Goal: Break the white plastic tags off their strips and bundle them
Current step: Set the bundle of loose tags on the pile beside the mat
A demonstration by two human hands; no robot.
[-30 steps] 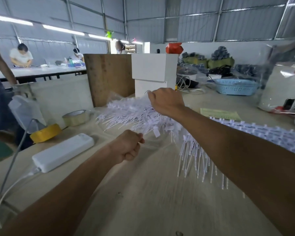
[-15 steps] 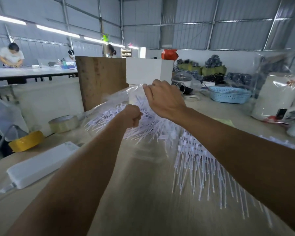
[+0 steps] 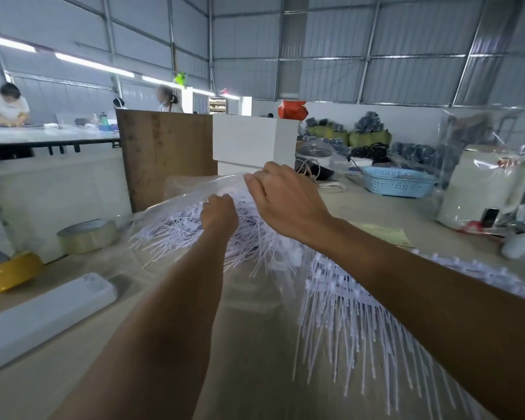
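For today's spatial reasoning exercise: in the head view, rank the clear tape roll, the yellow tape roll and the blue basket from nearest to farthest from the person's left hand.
From the left hand:
1. Clear tape roll, to its left on the table.
2. Blue basket, off to the right, beyond the right hand.
3. Yellow tape roll, far left at the table edge.

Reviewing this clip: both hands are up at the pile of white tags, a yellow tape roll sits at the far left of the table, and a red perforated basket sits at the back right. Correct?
Not quite. The perforated basket at the back right is light blue, not red, as the head view shows. The rest holds: the left hand and right hand are at the pile of white tags, and the yellow tape roll sits far left.
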